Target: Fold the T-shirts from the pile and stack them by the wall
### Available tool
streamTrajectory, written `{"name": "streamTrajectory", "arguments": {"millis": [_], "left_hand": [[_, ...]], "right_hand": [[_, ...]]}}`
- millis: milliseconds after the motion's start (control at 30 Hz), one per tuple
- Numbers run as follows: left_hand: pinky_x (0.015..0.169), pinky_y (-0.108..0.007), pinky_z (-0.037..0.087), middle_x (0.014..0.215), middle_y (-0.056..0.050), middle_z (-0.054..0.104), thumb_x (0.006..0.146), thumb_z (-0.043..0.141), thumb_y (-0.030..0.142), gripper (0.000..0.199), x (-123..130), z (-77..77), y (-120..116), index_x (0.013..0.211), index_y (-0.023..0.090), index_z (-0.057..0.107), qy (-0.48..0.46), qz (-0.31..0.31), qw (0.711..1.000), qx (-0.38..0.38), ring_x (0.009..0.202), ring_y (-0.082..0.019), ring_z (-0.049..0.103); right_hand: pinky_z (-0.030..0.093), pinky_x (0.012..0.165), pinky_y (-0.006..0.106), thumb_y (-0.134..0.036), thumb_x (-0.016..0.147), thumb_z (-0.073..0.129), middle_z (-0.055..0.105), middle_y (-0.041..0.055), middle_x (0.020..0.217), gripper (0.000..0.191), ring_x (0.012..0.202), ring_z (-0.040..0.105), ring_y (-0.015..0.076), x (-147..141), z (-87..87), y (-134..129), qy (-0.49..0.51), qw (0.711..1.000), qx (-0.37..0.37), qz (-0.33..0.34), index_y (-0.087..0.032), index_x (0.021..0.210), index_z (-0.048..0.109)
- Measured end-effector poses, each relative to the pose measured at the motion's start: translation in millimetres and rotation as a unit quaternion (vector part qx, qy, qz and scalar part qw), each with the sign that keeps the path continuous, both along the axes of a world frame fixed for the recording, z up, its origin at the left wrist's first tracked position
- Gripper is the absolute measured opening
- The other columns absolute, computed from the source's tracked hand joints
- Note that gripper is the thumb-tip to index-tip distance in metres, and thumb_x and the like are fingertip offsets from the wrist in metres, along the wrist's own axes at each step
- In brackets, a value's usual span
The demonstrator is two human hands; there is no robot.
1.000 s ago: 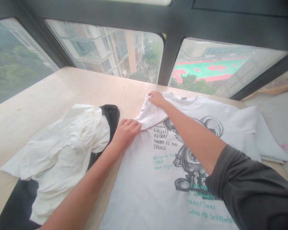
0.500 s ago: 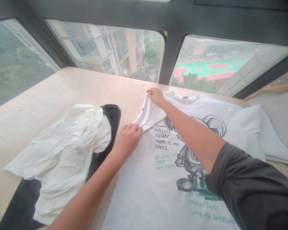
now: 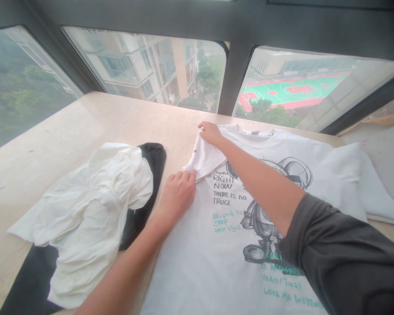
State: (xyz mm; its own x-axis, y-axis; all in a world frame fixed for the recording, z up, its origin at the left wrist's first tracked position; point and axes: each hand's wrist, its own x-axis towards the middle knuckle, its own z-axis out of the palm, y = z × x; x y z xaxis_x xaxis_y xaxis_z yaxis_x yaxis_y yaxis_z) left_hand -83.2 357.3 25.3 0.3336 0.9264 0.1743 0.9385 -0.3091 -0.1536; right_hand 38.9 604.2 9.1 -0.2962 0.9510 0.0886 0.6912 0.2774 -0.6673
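A white T-shirt [image 3: 190, 253] with a black cartoon drawing and black and green lettering lies spread out, its collar toward the window. My left hand [image 3: 179, 190] is closed on the lower corner of its left sleeve. Farther up, my right hand [image 3: 210, 132] pinches the same sleeve near its upper edge, and my right forearm crosses over the drawing. Between both hands the sleeve cloth lies fairly flat.
Crumpled white clothing [image 3: 95, 210] rests on black cloth [image 3: 29, 280] at the left of the pale stone sill [image 3: 95, 118]. Folded white cloth [image 3: 381, 188] lies at the right, partly under the shirt. Dark-framed windows [image 3: 231, 78] stand behind.
My right hand has shifted very slightly left along the sleeve, still gripping it. My left hand keeps its hold, nearly unmoved.
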Motion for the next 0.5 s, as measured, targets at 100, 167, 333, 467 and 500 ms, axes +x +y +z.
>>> {"name": "streamTrajectory", "arguments": {"millis": [100,167,333,467,500], "left_hand": [[0.07,-0.037,0.039,0.085,-0.01,0.06,0.089,0.045,0.009,0.019,3,-1.3,0,0.1,0.013,0.059,-0.001,0.003,1.0,-0.013,0.081,-0.025,0.057],[0.071,-0.038,0.04,0.086,-0.01,0.061,0.091,0.045,0.011,0.017,3,-0.4,-2,0.1,0.014,0.059,-0.009,0.007,1.0,-0.021,0.082,-0.026,0.057],[0.073,-0.036,0.043,0.093,-0.009,0.06,0.093,0.049,0.021,0.026,-5,6.6,-22,0.118,0.015,0.057,-0.049,0.057,0.997,-0.015,0.086,-0.025,0.058],[0.068,-0.032,0.044,0.097,-0.008,0.061,0.092,0.053,0.024,0.03,-15,11.8,-68,0.12,0.017,0.054,-0.06,0.132,0.989,-0.018,0.088,-0.024,0.06],[0.066,-0.03,0.044,0.097,-0.007,0.062,0.092,0.052,0.025,0.028,-16,13.0,-84,0.119,0.018,0.055,-0.06,0.154,0.986,-0.028,0.088,-0.023,0.061]], "right_hand": [[0.043,0.1,0.034,-0.008,0.078,0.047,0.069,0.0091,0.111,0.044,0.107,0.06,0.0214,-1,-1.5,-3,0.003,1.0,0.017,-0.008,-0.014,0.118,0.066],[0.044,0.099,0.033,-0.005,0.078,0.044,0.07,0.009,0.11,0.046,0.106,0.061,0.0215,0,-2.0,-6,-0.001,1.0,0.02,-0.011,-0.013,0.116,0.067],[0.044,0.098,0.037,-0.003,0.077,0.044,0.067,0.0125,0.115,0.048,0.11,0.059,0.0247,6,5.3,-13,-0.019,0.999,0.041,-0.021,-0.012,0.119,0.064],[0.045,0.094,0.039,-0.01,0.085,0.043,0.066,0.0147,0.113,0.033,0.107,0.06,0.0268,3,19.7,-27,-0.075,0.994,0.072,-0.027,-0.015,0.109,0.065],[0.046,0.092,0.04,-0.016,0.089,0.043,0.066,0.0147,0.11,0.028,0.105,0.061,0.0274,-1,23.0,-33,-0.093,0.993,0.064,-0.024,-0.016,0.107,0.065]]}}
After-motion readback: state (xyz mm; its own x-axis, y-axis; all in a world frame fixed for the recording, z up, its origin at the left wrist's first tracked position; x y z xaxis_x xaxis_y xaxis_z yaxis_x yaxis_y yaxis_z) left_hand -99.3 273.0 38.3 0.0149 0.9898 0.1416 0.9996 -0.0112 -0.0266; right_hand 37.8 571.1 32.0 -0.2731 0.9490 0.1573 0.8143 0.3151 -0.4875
